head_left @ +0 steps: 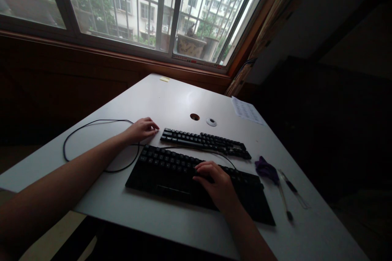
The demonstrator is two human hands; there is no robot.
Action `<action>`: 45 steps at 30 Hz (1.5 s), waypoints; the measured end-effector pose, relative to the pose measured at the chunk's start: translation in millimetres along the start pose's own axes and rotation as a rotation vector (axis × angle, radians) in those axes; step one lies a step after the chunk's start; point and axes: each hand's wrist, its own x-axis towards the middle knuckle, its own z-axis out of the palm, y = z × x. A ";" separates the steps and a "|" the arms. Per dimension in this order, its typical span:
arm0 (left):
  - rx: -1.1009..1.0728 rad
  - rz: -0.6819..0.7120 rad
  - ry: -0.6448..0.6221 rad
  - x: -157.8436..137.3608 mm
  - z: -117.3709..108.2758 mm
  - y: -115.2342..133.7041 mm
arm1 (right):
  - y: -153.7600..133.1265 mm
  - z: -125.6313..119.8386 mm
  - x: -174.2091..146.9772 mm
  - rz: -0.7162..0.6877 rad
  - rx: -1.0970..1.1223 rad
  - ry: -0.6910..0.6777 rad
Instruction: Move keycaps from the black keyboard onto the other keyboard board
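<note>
A black keyboard lies at a slant on the white table, with keycaps in its upper rows and a broad dark strip along its front. Behind it, loose black keycaps sit in rows on the tabletop. My left hand rests by the left end of these rows, fingers loosely bent and apart, holding nothing visible. Over the keyboard's middle, my right hand is curled, thumb and fingertips closing around a dark keycap at the row; the fingers partly hide it. A black cable loops beside my left forearm and runs behind the keyboard.
Right of the keyboard lie a purple cloth, a brush and a wire tool with a dark handle. A round hole and its white cover are farther back. Paper sheets lie at the right edge, below a barred window.
</note>
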 end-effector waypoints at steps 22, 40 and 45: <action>0.002 0.005 0.010 -0.4 2.5 -3.6 | -0.7 1.1 -6.9 -0.119 -0.163 -0.156; -0.002 -0.004 0.001 0.1 0.4 0.1 | -15.1 6.7 3.4 -0.242 -0.336 -0.040; 0.001 -0.004 -0.007 0.8 0.6 -1.6 | -17.9 6.1 2.6 -0.237 -0.395 -0.041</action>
